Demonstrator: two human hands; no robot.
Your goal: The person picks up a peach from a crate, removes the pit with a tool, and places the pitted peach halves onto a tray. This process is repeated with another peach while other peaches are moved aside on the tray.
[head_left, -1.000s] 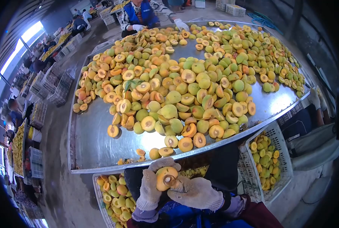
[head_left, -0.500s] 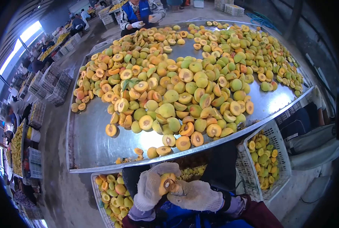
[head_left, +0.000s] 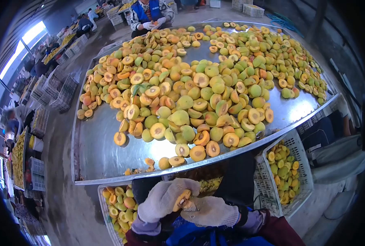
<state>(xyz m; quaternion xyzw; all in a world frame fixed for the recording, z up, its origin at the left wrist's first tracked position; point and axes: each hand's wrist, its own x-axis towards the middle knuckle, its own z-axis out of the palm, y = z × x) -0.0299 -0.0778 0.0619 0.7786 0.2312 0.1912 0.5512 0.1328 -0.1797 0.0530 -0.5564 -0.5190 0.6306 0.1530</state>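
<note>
My left hand (head_left: 166, 197), in a pale knitted glove, is closed around a yellow peach half (head_left: 182, 200), cut side facing my right hand. My right hand (head_left: 211, 211), in a similar soiled glove, is closed with its fingertips against the cut face. It grips a small pitting tool (head_left: 188, 204) at the middle of the fruit; most of the tool is hidden by the glove. Both hands are low in front of me, below the near edge of a metal table (head_left: 104, 153). Halved peaches (head_left: 199, 104) are heaped across that table, some showing brown stones.
A crate of peach halves (head_left: 104, 205) stands below at left, another crate (head_left: 303, 164) at right. A co-worker in a blue vest (head_left: 151, 11) works across the table. Stacked crates (head_left: 61, 92) and other workers' tables line the left side. A blue hose (head_left: 283, 21) lies behind.
My left hand has turned and tilted the peach half, so its cut face shows more edge-on. My right hand has hardly moved. The co-worker's hands have come together.
</note>
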